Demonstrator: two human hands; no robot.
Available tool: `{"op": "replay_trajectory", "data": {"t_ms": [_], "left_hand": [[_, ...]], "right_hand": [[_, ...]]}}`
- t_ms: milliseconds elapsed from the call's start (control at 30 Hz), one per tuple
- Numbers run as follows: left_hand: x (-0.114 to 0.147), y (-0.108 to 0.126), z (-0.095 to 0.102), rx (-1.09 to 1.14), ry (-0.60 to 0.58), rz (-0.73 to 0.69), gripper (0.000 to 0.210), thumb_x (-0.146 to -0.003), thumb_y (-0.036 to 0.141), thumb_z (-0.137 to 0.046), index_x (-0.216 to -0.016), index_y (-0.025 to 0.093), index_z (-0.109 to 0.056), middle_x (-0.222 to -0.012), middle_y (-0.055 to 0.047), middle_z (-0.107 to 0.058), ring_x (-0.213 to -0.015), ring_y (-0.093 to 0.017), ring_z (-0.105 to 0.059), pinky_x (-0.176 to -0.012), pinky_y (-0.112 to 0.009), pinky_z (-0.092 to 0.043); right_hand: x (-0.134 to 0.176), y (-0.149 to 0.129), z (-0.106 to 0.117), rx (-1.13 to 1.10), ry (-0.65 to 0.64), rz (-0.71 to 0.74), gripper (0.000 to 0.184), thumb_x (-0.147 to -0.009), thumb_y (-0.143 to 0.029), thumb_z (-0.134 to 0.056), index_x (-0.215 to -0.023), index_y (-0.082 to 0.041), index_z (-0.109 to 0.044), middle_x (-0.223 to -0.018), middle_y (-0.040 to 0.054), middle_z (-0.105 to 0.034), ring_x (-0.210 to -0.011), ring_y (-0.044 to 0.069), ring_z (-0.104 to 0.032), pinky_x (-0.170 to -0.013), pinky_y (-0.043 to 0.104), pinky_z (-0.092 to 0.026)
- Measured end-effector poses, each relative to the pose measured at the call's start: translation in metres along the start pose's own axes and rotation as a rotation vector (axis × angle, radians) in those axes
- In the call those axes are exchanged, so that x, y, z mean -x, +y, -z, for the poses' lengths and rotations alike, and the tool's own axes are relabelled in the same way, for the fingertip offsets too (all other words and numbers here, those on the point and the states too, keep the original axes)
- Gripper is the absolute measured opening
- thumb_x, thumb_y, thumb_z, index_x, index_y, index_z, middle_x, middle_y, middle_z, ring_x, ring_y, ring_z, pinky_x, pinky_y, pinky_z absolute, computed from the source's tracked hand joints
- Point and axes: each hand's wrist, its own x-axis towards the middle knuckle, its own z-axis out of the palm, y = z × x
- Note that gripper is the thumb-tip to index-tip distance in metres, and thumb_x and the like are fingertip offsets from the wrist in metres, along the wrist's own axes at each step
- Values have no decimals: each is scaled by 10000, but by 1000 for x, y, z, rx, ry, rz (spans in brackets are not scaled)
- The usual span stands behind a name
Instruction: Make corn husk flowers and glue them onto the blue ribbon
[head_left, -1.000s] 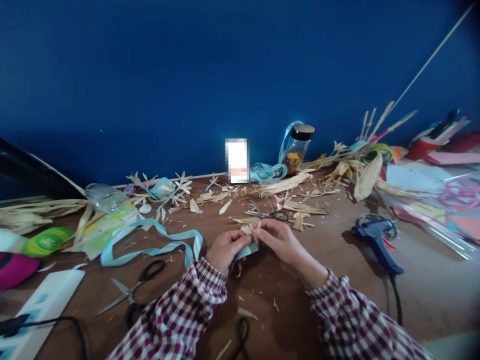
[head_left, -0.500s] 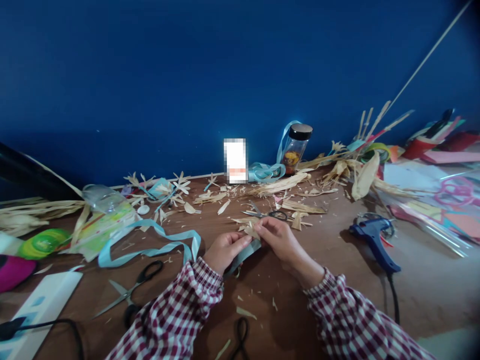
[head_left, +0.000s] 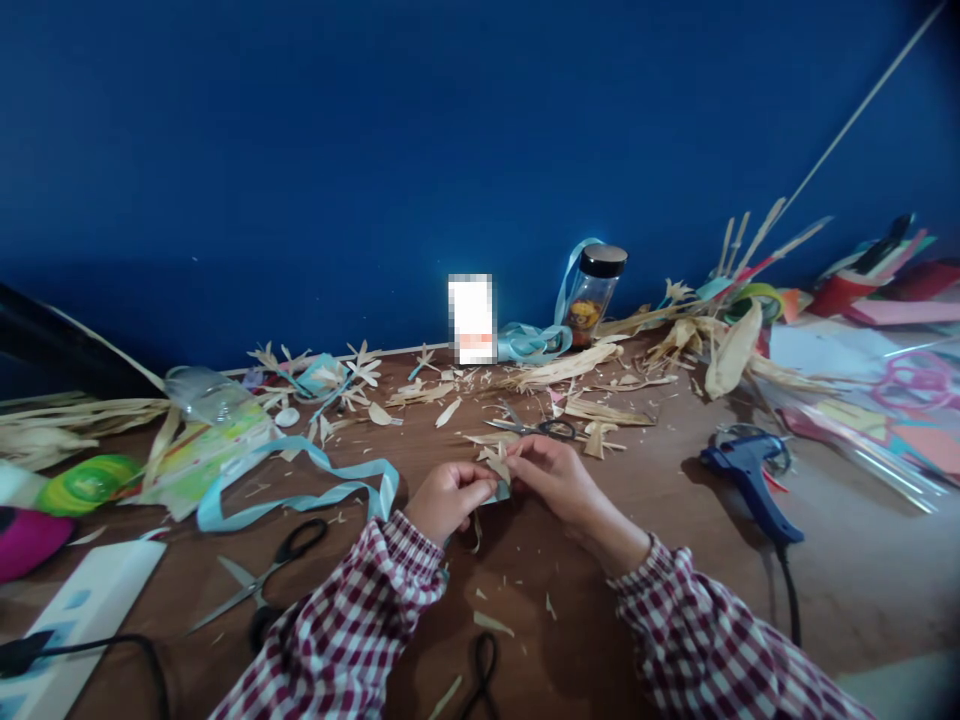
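Note:
Over the middle of the table, my left hand (head_left: 448, 502) is closed on a small corn husk flower (head_left: 495, 460), its thumb and fingers pinching the base. Pale petals point upward from that grip. A piece of light blue ribbon (head_left: 501, 493) shows just below the flower, between the hands. On the flower's other side, my right hand (head_left: 553, 482) has thumb and index finger pressed together at the petals; the exact contact is partly hidden. Just beyond the hands lies a pair of scissors (head_left: 555, 430) among husk scraps. Long light blue ribbon (head_left: 300, 505) lies looped left of my left hand.
Open black-handled scissors (head_left: 259, 588) lie beside my left sleeve. At front left is a white power strip (head_left: 97, 620) with a black plug. A blue glue gun (head_left: 750, 480) rests at right. Near the blue wall stand a black-lidded jar (head_left: 592, 300) and finished-looking husk flowers (head_left: 360, 365).
The blue ribbon at the flower stretched out lower between the hands before; now only a short part shows there. My fingers have shifted slightly around the flower, and its petals have turned.

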Motion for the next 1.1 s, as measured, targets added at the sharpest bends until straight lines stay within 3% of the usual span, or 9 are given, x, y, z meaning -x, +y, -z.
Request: {"op": "replay_trajectory", "data": {"t_ms": [300,600,833,1100], "left_hand": [[-3,0,1,-8,68,-9,112,-607,258,-702,-660,159,-706,-433,48,-502,-312,-39,-322,-312,-161,-233],[2,5,4,-70,-48,-43,163,-639,301,-670,-692,149,-697,-454,47,-478,-320,-36,-316,-320,-160,-255],[1,5,5,-156,-64,-19,242,-656,337,-635,-776,135,-695,-490,49,-476,-334,-33,-306,-336,-171,-247],[3,9,3,-236,-85,-20,288,-676,367,-605,-795,114,-672,-510,49,-481,-345,-43,-347,-362,-190,-256]], "right_hand": [[3,-2,-3,-136,1,-80,253,-744,-350,-664,-901,-158,-618,-733,1,-603,-650,96,-551,-596,209,-476],[5,-5,3,-284,-188,-200,221,-716,-326,-704,-826,-171,-590,-758,-18,-595,-643,78,-552,-618,204,-487],[5,-6,5,-285,-231,-218,249,-689,-306,-740,-823,-174,-576,-793,-16,-606,-670,76,-556,-605,179,-458],[1,0,5,-296,-193,-186,282,-649,-294,-775,-807,-171,-577,-798,-12,-621,-687,91,-566,-629,210,-433]]}}
